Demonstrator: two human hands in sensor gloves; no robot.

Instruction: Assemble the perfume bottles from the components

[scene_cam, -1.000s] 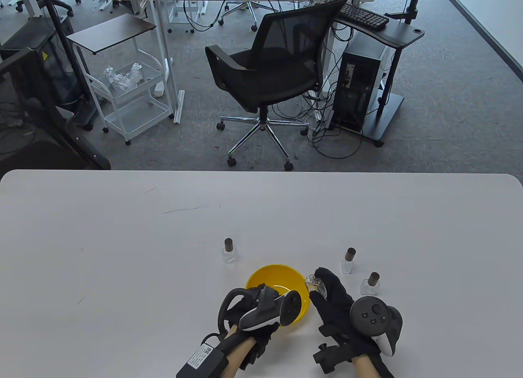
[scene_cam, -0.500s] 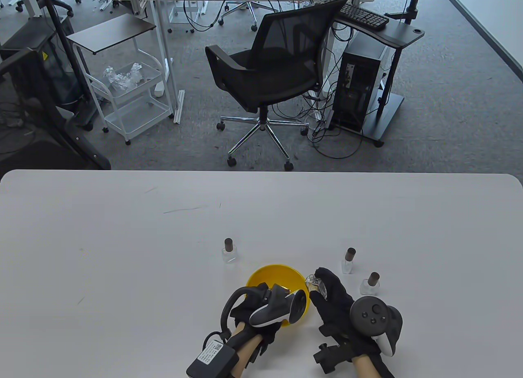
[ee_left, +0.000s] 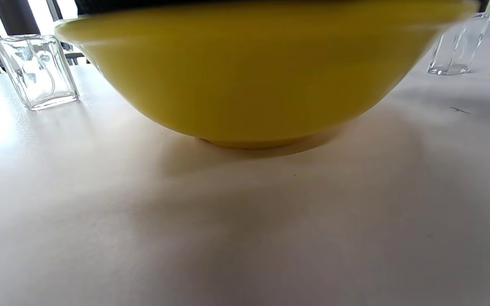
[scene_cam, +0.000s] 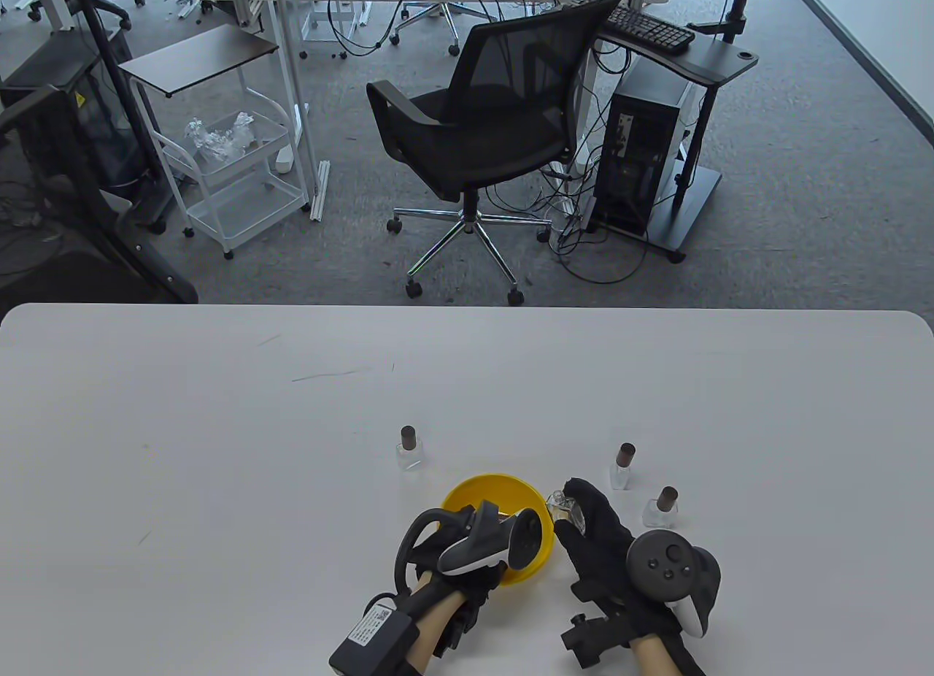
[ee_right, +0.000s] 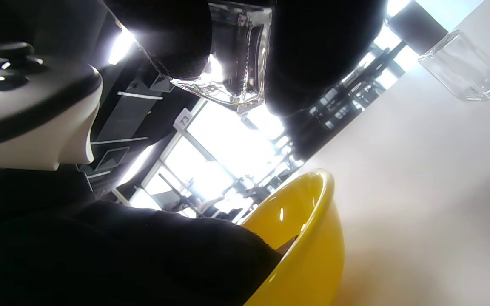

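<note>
White bench [scene_cam: 219, 413]: my right hand [scene_cam: 595, 534] grips an uncapped bottle [scene_cam: 563, 507], neck toward 11 o'clock; left hand [scene_cam: 456, 552] dips into the bowl [scene_cam: 467, 490] at its 9 o'clock, fingers hidden.

The table view is evenly and brightly lit, sharp throughout, with only faint soft shadows on the white counter [scene_cam: 219, 450] and slight bowing of lines toward the edges. In the left wrist view the yellow bowl [ee_left: 253, 72] is close and soft-focused, casting a broad, diffuse shadow toward the camera; the upper left corner blows out white. The right wrist view is strongly backlit: windows glare, the glass bottle [ee_right: 232, 55] glints, and the gloves go almost black.
</note>
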